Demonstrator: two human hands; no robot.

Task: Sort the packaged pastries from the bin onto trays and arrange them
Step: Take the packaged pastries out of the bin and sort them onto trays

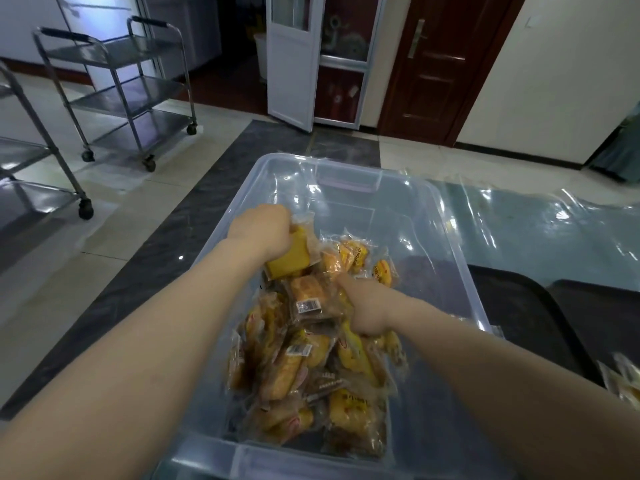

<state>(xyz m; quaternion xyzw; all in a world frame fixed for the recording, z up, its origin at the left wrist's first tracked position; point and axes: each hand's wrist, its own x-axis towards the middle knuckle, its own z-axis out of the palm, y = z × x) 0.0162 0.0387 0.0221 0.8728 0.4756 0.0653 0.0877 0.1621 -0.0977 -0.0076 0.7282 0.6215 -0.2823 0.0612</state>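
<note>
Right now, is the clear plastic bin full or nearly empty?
Partly full: wrapped pastries heap along the clear plastic bin's left side; its right floor shows bare.

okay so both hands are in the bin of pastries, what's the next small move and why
Probably lift the left hand clear of the clear bin: it already grips a yellow pastry pack, while the right hand is down among the pile. The dark trays wait at right.

left hand [263,230] gripping pastry [288,259], bin [346,174]
</note>
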